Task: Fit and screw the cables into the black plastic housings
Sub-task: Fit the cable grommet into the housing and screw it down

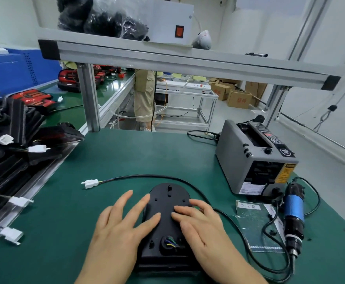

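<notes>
Left hand (116, 228), right hand (202, 228) flat on black housing (165, 203), fingers (142, 203) straight, gripping nothing. Keep it pinned to counter (106, 156), seat cable (138, 176) fully, then reach for screwdriver (293, 218).

My left hand (122, 224) and right hand (200, 228) rest flat on the black oval plastic housing (168, 203) on the green bench mat (116, 156); its black cable (138, 175) arcs behind, a grey tape dispenser (253, 158) stands right, stacked black housings (7, 160) lie left.
</notes>
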Motion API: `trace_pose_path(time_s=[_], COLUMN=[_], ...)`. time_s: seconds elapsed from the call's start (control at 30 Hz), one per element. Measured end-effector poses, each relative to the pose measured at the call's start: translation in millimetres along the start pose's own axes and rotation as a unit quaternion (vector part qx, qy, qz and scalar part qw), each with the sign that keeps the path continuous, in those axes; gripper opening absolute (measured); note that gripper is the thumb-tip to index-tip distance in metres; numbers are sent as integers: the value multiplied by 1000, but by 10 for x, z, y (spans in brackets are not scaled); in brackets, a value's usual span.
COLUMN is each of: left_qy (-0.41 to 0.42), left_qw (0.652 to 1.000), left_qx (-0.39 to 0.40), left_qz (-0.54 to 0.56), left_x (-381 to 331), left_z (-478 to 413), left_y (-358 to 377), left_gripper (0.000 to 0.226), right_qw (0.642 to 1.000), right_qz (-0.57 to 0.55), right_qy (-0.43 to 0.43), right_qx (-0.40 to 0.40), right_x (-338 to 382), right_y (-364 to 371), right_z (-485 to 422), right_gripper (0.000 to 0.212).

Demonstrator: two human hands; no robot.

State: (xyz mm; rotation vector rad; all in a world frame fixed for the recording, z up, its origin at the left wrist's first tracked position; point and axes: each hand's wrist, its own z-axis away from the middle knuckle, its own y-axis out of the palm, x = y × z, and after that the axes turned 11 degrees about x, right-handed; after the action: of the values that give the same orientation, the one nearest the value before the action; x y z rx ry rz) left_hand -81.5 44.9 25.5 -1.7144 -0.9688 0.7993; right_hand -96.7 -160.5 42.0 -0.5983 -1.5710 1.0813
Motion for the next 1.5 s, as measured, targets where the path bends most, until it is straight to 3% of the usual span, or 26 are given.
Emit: trace_pose_path(time_s=[0.2,0.43,0.6,0.73,0.8,0.87,1.03,1.17,1.5], left_qy=[20,34,35,10,31,41,45,51,22], left_qw=[999,997,999,997,991,993,998,997,999], left_qx=[-36,-42,-7,17,46,67,28,8,-20], left_qz=[-35,-60,-12,71,119,93,24,-52,-42], left_x=[13,38,76,110,123,118,83,50,74], left_z=[-1,-29,-47,-52,-36,-106,-130,-109,-76], left_y=[35,35,64,146,120,56,17,6,98], left_gripper=[70,70,67,91,91,91,68,73,78], right_qw=[1000,1000,1000,1000,999,999,999,999,999], right_qz=[16,7,-1,-11,-14,-16,-18,-22,-30], right_qy=[-5,-7,-6,-6,-6,-4,-1,-1,2], right_qx=[-20,-22,-23,-27,-31,-33,-30,-34,-37], right_x=[-17,5,10,9,9,3,-3,-1,5], right_y=[41,36,26,43,46,48,53,62,77], right_z=[-6,9,22,20,16,10,5,9,5], right_gripper=[54,39,38,38,37,37,36,37,37])
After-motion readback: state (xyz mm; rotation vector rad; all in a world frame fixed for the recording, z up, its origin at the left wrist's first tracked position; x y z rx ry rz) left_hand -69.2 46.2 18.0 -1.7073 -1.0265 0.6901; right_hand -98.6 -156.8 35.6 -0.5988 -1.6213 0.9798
